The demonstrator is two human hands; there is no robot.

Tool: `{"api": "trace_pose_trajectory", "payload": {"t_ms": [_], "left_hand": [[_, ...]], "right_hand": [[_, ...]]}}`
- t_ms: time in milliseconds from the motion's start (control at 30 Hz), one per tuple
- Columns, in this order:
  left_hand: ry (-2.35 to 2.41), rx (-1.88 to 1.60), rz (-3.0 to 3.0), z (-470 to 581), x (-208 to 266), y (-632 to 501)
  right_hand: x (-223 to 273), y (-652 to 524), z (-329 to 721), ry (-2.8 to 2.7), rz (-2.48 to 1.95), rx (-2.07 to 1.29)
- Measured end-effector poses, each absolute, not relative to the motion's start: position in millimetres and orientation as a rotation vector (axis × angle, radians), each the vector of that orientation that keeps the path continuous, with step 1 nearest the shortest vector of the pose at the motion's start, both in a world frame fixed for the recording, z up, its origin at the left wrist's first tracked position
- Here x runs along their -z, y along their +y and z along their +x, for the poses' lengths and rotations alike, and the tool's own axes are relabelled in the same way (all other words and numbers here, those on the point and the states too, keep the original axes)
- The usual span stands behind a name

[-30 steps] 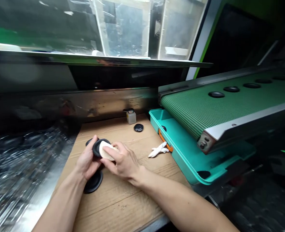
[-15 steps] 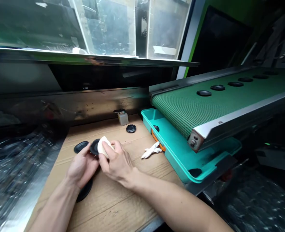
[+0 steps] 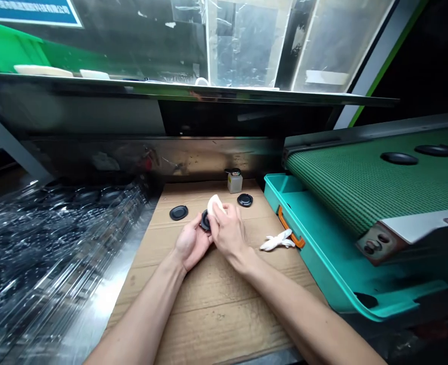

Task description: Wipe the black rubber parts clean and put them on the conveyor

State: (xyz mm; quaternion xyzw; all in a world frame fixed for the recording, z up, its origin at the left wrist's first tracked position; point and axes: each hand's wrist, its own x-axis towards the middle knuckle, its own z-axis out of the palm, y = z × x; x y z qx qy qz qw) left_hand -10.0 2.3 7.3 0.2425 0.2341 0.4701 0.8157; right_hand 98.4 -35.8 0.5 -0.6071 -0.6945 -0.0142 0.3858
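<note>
Over the cardboard sheet [image 3: 193, 309], my left hand [image 3: 191, 242] holds a small round black part [image 3: 204, 221] between thumb and fingers. My right hand [image 3: 228, 230] grips a white pad [image 3: 215, 204], which lies against the black part and covers some of it. To the left of my hands, a flat black disc [image 3: 179, 212] rests on the cardboard. Another black disc [image 3: 245, 199] lies to their right, in front of a small square bottle [image 3: 235, 182] with a dark top. White gloves or cloth [image 3: 277, 240] lie bunched at the cardboard's right side.
A teal tray [image 3: 315, 268] with an orange handle [image 3: 290, 228] stands at right, holding a dark piece. Above it, a green conveyor belt [image 3: 345, 175] carries black discs [image 3: 399, 158]. Clear plastic trays with dark parts [image 3: 57, 243] are stacked at left. A metal ledge [image 3: 193, 95] crosses the back.
My view has swung to the left, so hands and cardboard appear farther right. Both hands keep the black part and the white pad together. A black disc once beneath my left forearm no longer shows.
</note>
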Motion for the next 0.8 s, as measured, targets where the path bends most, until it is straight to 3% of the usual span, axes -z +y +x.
{"api": "trace_pose_trajectory", "payload": {"t_ms": [600, 800], "left_hand": [[0.571, -0.977, 0.515, -8.3, -4.2, -0.3], [0.563, -1.021, 0.510, -10.3, -2.6, 5.4]], "right_hand": [[4.5, -34.7, 92.8, -1.808, -1.479, 0.003], [1.0, -4.2, 138.6, -1.436, -1.518, -0.117]]}}
